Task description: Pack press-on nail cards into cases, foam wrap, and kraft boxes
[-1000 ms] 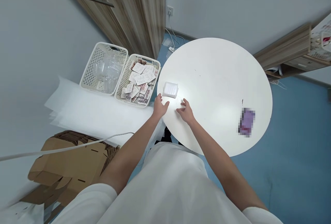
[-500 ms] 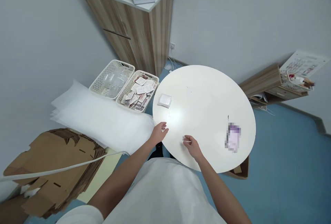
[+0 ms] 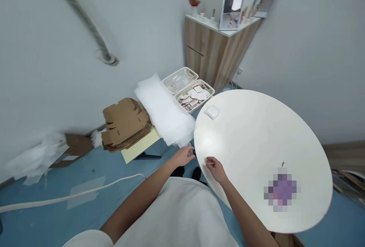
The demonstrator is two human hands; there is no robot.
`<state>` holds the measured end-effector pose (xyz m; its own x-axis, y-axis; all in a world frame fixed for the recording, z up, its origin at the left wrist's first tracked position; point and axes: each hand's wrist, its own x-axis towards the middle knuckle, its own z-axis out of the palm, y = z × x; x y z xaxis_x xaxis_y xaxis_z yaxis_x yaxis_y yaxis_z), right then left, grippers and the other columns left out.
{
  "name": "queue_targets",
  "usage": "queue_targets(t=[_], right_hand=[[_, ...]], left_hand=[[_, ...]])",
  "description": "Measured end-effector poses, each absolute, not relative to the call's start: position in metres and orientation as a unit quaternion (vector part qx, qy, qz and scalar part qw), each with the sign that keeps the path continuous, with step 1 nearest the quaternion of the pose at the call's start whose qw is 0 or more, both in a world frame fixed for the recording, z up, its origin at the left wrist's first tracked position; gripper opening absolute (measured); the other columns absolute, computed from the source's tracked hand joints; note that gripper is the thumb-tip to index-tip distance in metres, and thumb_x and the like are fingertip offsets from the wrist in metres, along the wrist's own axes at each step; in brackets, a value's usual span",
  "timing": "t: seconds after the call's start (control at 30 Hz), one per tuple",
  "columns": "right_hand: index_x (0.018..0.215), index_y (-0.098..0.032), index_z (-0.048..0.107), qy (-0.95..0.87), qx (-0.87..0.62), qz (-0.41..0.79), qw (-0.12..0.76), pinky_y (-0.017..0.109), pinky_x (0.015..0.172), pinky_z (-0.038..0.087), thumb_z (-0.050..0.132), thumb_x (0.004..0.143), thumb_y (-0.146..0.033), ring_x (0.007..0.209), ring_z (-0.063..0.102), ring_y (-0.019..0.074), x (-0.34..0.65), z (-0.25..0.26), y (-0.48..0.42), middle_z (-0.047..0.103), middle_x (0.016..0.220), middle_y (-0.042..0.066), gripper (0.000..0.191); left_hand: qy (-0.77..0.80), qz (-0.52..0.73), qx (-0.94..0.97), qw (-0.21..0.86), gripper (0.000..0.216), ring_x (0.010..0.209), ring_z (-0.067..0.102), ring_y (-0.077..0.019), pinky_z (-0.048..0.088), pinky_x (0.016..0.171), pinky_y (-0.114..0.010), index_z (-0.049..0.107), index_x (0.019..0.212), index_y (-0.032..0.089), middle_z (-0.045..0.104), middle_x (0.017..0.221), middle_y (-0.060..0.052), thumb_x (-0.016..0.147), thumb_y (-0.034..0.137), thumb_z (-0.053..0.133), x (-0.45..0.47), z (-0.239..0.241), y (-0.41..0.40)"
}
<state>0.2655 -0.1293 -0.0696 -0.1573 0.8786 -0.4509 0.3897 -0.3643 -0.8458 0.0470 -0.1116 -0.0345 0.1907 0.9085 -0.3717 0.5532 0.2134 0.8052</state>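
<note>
My left hand (image 3: 184, 156) hovers just off the near left edge of the round white table (image 3: 256, 133). Its fingers are curved with the thumb apart, and nothing shows in them. Over the table's near rim is my right hand (image 3: 216, 169), its fingertips curled toward the thumb. Whatever lies between those fingertips, if anything, is too small to make out. A small white packet in clear film (image 3: 212, 112) lies on the far left of the tabletop, away from both hands.
Left of the table are white foam sheets (image 3: 164, 110), flattened cardboard boxes (image 3: 125, 121) and a basket of cards (image 3: 211, 94). Behind it stands a basket of clear plastic pieces (image 3: 168, 79). A pixelated purple item (image 3: 282, 190) lies on the table. A white hose (image 3: 85, 188) crosses the left side.
The view has swung left, so the table and cabinet appear farther right and more floor shows. My hands have drawn slightly nearer to each other; the packet stays on the table.
</note>
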Motion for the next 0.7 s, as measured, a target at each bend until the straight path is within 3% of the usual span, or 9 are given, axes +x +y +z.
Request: queue_targets(t=[0.17,0.27,0.5,0.7], right_hand=[[0.101,-0.019,0.057,-0.613,-0.542,0.554,0.151,0.032,0.065,0.046,0.049,0.073,-0.037,0.063,0.056,0.0157,0.224,-0.06,-0.1,0.059,0.066,-0.001,0.034],[0.104,-0.019,0.056,-0.671,-0.496,0.539,0.113,0.03,0.063,0.046,0.048,0.075,-0.038,0.064,0.056,0.0158,0.187,-0.051,-0.078,0.058,0.066,-0.001,0.035],[0.108,-0.019,0.054,-0.769,-0.388,0.507,0.027,0.031,0.068,0.047,0.046,0.079,-0.033,0.076,0.06,0.017,0.072,-0.049,-0.046,0.064,0.084,0.004,0.033],[0.108,-0.016,0.058,-0.84,-0.354,0.411,0.003,0.035,0.09,0.043,0.049,0.079,-0.031,0.102,0.055,0.0212,-0.022,-0.059,-0.046,0.058,0.112,0.011,0.034]], left_hand=[[0.705,0.174,0.55,0.413,0.041,0.09,0.061,-0.02,0.047,0.075,-0.028,0.054,0.112,0.02,0.062,0.107,-0.007,0.075,0.038,0.054,0.001,-0.027,-0.121],[0.766,0.194,0.505,0.347,0.039,0.093,0.059,-0.0204,0.046,0.076,-0.028,0.054,0.11,0.019,0.062,0.107,-0.008,0.077,0.039,0.051,-0.038,-0.029,-0.125],[0.855,0.185,0.433,0.219,0.032,0.1,0.056,-0.0219,0.044,0.083,-0.032,0.057,0.105,0.018,0.06,0.108,-0.008,0.079,0.034,0.05,-0.154,-0.041,-0.137],[0.876,0.109,0.434,0.18,0.03,0.105,0.051,-0.0274,0.041,0.086,-0.041,0.061,0.102,0.022,0.057,0.111,-0.008,0.078,0.036,0.052,-0.233,-0.056,-0.138]])
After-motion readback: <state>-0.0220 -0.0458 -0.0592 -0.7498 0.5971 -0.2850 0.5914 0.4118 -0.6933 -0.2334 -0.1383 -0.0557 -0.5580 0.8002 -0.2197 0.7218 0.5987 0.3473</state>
